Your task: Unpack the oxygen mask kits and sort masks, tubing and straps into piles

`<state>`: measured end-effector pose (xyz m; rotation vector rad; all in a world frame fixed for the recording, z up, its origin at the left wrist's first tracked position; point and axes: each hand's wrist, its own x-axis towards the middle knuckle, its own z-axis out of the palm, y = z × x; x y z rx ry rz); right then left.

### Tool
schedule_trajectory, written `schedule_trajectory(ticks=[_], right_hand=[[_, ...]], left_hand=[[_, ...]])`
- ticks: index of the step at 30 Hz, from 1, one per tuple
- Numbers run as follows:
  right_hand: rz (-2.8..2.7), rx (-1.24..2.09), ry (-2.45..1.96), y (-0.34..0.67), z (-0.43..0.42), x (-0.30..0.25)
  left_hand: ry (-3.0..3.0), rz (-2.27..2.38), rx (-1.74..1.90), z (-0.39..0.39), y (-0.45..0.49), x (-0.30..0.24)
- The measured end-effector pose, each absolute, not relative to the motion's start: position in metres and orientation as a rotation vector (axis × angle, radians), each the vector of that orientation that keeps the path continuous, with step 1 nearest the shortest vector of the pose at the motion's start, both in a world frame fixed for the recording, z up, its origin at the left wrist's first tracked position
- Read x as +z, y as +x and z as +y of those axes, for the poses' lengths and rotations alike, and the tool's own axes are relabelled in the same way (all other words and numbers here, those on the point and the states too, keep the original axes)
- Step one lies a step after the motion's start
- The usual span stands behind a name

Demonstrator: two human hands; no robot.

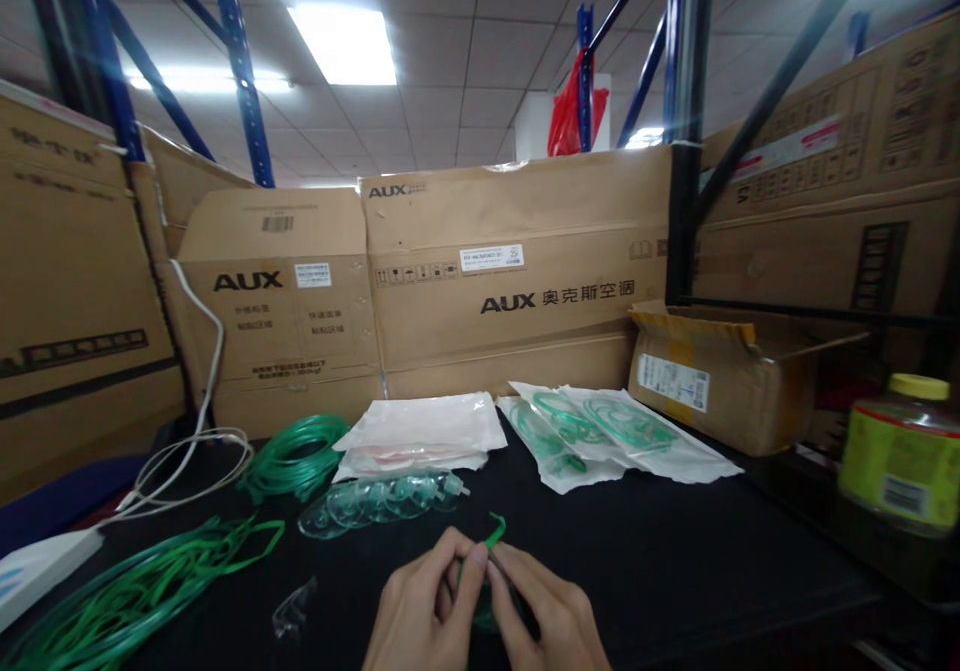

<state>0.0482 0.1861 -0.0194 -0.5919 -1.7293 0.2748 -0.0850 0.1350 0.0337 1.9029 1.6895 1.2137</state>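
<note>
Both hands meet at the front of the black table. My left hand (429, 606) is closed, thumb and fingertips pinching a green strap (495, 529). My right hand (546, 606) pinches at the same spot from the other side, fingers bent. The strap's free end sticks up above the fingertips and curls. Below the fingers a translucent green piece shows in part; the hands hide most of it. Beyond the hands lies a row of nested transparent green masks (375, 503). A few small, shiny pieces (294, 607) lie left of my left hand.
Green straps and tubing (142, 591) lie at left, near coiled green tubing (296, 456) and a white cable (217, 346). Behind are white pouches (424, 426) and packs with green tubing (600, 426). An open carton (705, 381) and a yellow-lidded jar (896, 461) stand right. Cardboard (517, 221) walls the back.
</note>
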Motion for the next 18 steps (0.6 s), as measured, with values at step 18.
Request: schedule_trajectory(ticks=[18], right_hand=[[-1.936, 0.322, -0.678, 0.071, 0.189, 0.007]], left_hand=[[2.082, 1.727, 1.234, 0.135, -0.085, 0.035]])
